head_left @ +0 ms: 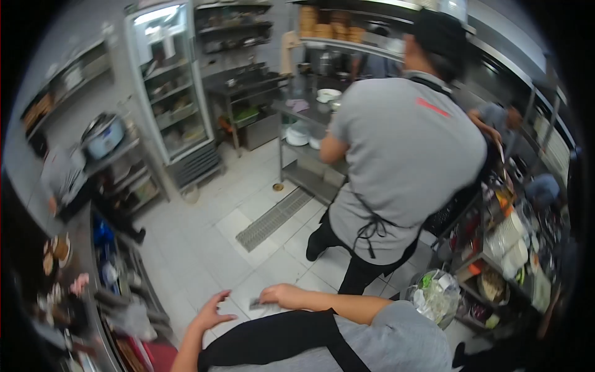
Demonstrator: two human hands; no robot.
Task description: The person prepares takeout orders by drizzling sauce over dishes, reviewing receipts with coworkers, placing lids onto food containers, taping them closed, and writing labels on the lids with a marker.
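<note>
My left hand (214, 311) is in front of my black apron (266, 340), low in the view. Its thumb and fingers are spread, with nothing between them. Just to the right, my right hand (280, 296) is closed, fingers pointing left. A small greyish item (255, 304) shows at its fingertips, too small and blurred to name. Both hands are in the air above the tiled floor, apart from each other.
A co-worker in a grey shirt (409, 155) stands close ahead by a steel counter (316, 118). A floor drain grate (274, 220), a glass-door fridge (170, 87) and a bagged bin (434, 297) are around. Other people work at far left and right.
</note>
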